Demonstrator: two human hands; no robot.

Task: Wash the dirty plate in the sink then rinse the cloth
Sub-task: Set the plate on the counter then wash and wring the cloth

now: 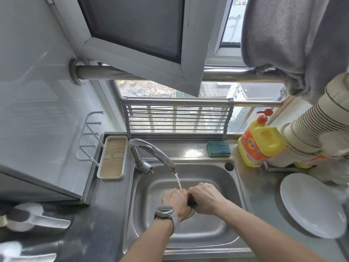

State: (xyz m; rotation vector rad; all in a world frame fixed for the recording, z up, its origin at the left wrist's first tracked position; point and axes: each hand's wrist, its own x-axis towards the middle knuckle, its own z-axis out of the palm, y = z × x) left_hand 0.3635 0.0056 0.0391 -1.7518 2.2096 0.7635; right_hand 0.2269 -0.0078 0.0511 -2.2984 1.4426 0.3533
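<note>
Over the steel sink (213, 173), my left hand (174, 202) and my right hand (204, 198) are both clenched around a dark cloth (191, 201), of which only a small dark strip shows between the fists. Water runs from the curved tap (151, 152) and lands between my hands. A white plate (309, 205) lies on the counter to the right of the sink. I wear a grey watch on my left wrist.
A green sponge (218, 148) sits behind the sink. A yellow detergent bottle (259, 142) and a stack of paper cups (319, 125) stand at the right. A white tray (113, 157) rests left of the tap. A grey towel (294, 40) hangs above.
</note>
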